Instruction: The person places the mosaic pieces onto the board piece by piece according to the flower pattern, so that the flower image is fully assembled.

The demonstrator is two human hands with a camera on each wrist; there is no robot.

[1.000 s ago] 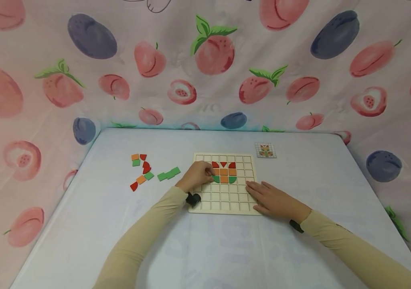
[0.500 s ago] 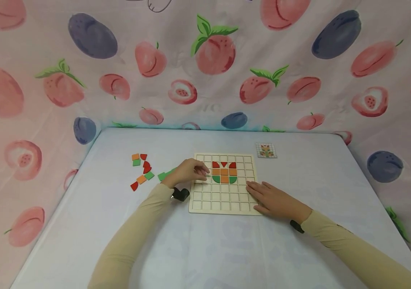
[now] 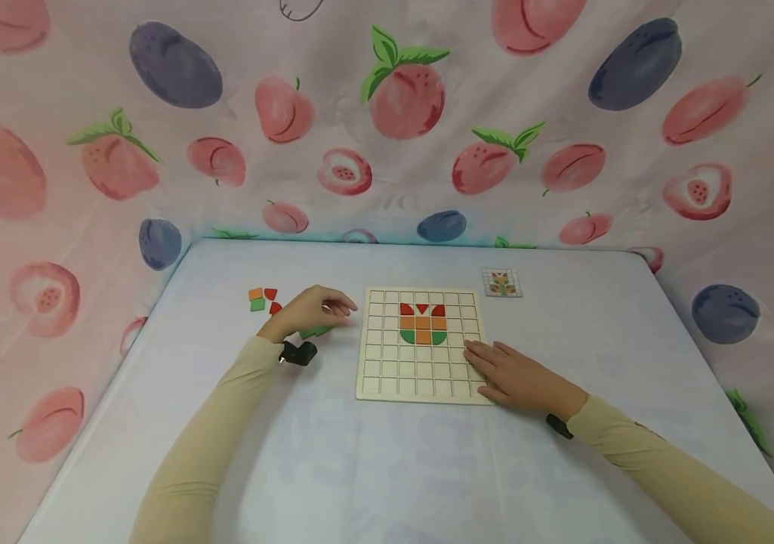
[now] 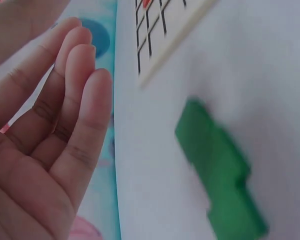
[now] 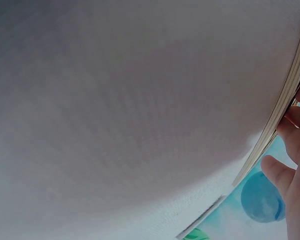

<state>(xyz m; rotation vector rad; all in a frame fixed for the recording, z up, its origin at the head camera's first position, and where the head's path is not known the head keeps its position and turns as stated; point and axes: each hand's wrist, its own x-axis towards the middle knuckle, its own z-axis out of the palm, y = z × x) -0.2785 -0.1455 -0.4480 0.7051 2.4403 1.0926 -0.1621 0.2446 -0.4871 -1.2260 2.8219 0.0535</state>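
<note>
My left hand [image 3: 312, 311] hovers left of the wooden grid board [image 3: 387, 384], fingers loosely bent and nothing between them. Below it on the table lie green pieces [image 4: 212, 165], partly covered by the hand in the head view. My right hand [image 3: 519, 378] rests with extended fingers on the board's right edge; in the right wrist view its fingertips [image 5: 290, 132] lie along that edge. On the board, red corner pieces [image 3: 437, 310] and a red triangle [image 3: 421, 309] sit above orange squares [image 3: 423, 323], with green rounded pieces [image 3: 407, 337] at the lower sides.
At the left, an orange square [image 3: 255, 293], a green square [image 3: 257, 305] and red pieces [image 3: 270, 294] lie loose, others hidden behind the left hand. A small pattern card [image 3: 501, 282] lies beyond the board's right back corner. A fruit-printed cloth [image 3: 414, 181] hangs behind the table.
My left hand has left the board and moved left over the loose green pieces. The right hand stays on the board's edge, and the coloured pattern looks the same.
</note>
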